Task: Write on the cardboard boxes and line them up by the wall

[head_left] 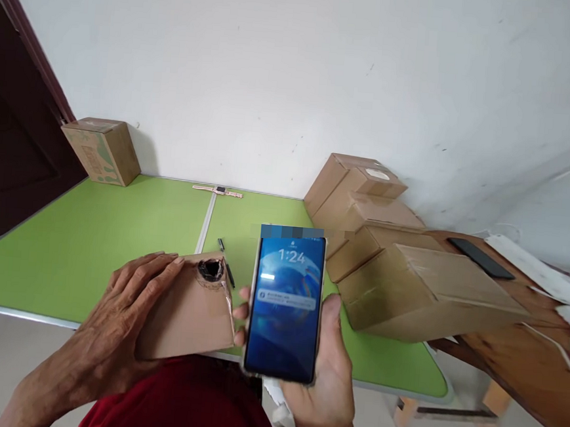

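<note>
My right hand point(327, 375) is wrapped round a smartphone point(285, 305), held upright with its lit lock screen facing me and reading 1:24. My left hand point(119, 319) rests on a small brown cardboard box point(192, 321) with a torn round hole in its top corner. My fingers are spread over the box's left side and top. The box sits at the near edge of the green table point(90, 244), just left of the phone.
Several sealed cardboard boxes point(408, 282) are piled at the table's right end. Another box point(103, 150) stands at the far left corner. A wristwatch point(218, 190) lies near the wall, a pen point(226, 265) behind the small box. On a wooden table point(524, 364) at right are a dark phone point(481, 258) and a white power strip point(532, 267).
</note>
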Motion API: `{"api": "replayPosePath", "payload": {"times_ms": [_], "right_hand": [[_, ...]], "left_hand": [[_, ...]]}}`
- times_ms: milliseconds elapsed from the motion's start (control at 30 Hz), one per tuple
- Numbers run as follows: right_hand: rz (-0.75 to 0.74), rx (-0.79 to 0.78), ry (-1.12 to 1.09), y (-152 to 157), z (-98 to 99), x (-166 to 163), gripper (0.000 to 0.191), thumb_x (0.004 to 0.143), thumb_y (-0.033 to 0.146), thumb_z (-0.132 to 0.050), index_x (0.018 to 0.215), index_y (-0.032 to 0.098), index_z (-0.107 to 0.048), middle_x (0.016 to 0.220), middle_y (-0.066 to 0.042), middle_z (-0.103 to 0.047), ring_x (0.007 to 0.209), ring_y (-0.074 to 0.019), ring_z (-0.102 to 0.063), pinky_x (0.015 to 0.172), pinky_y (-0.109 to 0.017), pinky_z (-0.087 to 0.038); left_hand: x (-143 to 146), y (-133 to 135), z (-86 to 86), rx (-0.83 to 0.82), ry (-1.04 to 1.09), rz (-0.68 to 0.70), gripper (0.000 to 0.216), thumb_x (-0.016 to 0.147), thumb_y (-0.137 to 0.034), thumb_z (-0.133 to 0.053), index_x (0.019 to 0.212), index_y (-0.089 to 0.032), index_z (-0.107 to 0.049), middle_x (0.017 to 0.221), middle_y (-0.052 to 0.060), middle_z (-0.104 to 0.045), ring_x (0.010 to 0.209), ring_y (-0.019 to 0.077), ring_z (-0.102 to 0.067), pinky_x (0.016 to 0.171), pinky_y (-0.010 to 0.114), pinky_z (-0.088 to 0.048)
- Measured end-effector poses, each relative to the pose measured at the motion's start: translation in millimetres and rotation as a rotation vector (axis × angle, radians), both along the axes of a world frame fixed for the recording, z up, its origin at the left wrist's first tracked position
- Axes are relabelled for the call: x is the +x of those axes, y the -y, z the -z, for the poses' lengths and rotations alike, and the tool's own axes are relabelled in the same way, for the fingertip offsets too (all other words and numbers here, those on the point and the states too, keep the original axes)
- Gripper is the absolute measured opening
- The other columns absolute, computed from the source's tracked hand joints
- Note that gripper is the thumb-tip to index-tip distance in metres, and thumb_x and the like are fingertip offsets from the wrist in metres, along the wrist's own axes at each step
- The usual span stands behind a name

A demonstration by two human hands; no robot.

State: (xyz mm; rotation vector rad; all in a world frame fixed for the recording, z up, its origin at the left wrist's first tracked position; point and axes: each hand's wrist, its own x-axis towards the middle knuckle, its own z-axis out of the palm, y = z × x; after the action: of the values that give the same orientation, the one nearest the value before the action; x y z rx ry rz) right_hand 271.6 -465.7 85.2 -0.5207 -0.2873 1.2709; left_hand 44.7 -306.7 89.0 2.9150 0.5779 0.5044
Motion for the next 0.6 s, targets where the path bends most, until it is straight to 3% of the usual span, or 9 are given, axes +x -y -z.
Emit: {"api": "replayPosePath", "payload": {"times_ms": [133,200,267,367,500,600], "right_hand": [[0.184,-0.197,0.217,-30,38.6,56,0.065,0.089,0.074,-0.073,0.121,0.018,-0.078,0.114,-0.013,-0.084,0.095,-0.0289,-0.082,0.083,-0.042,-0.067],[0.238,-0.358,0.368,-54,68.2,83,0.064,0.095,0.073,-0.066,0.116,0.014,-0.077,0.105,-0.014,-0.085,0.088,-0.0277,-0.082,0.081,-0.04,-0.066],[0.221,-0.481,0.461,-80,95.6,104,0.063,0.101,0.072,-0.058,0.108,0.012,-0.076,0.092,-0.015,-0.084,0.083,-0.0275,-0.082,0.076,-0.039,-0.066],[0.196,-0.562,0.526,-111,123.5,125,0.055,0.103,0.064,-0.061,0.098,0.01,-0.075,0.083,-0.014,-0.081,0.079,-0.0269,-0.08,0.071,-0.037,-0.064],[0.152,-0.641,0.637,-135,141.0,135,0.039,0.105,0.051,-0.065,0.111,0.013,-0.073,0.102,-0.009,-0.079,0.086,-0.0208,-0.077,0.079,-0.038,-0.065],[0.143,-0.707,0.761,-145,148.4,140,0.034,0.105,0.043,-0.068,0.127,0.017,-0.069,0.122,-0.008,-0.073,0.1,-0.0221,-0.074,0.087,-0.042,-0.064]], "left_hand": [[2,1,0.0,-0.005,-0.003,0.003,0.112,0.088,-0.036,-0.078,0.174,-0.025,-0.008,0.165,0.018,-0.041,0.15,0.0427,-0.038,0.121,0.057,-0.037],[4,2,0.5,-0.006,-0.003,0.006,0.112,0.089,-0.04,-0.078,0.174,-0.025,-0.008,0.165,0.018,-0.041,0.15,0.0424,-0.038,0.121,0.057,-0.037],[5,3,1.5,-0.001,0.006,0.005,0.112,0.089,-0.043,-0.079,0.174,-0.024,-0.009,0.164,0.018,-0.043,0.149,0.0424,-0.039,0.121,0.058,-0.037],[5,4,3.6,0.01,0.019,-0.007,0.113,0.088,-0.043,-0.081,0.174,-0.024,-0.011,0.163,0.018,-0.045,0.148,0.0426,-0.04,0.119,0.058,-0.04],[3,2,5.5,0.009,0.039,-0.025,0.114,0.086,-0.044,-0.081,0.174,-0.023,-0.012,0.162,0.019,-0.046,0.146,0.0439,-0.042,0.119,0.059,-0.04],[4,1,4.7,-0.009,0.051,-0.039,0.112,0.086,-0.043,-0.08,0.174,-0.025,-0.012,0.162,0.019,-0.045,0.147,0.044,-0.041,0.12,0.059,-0.039]]}}
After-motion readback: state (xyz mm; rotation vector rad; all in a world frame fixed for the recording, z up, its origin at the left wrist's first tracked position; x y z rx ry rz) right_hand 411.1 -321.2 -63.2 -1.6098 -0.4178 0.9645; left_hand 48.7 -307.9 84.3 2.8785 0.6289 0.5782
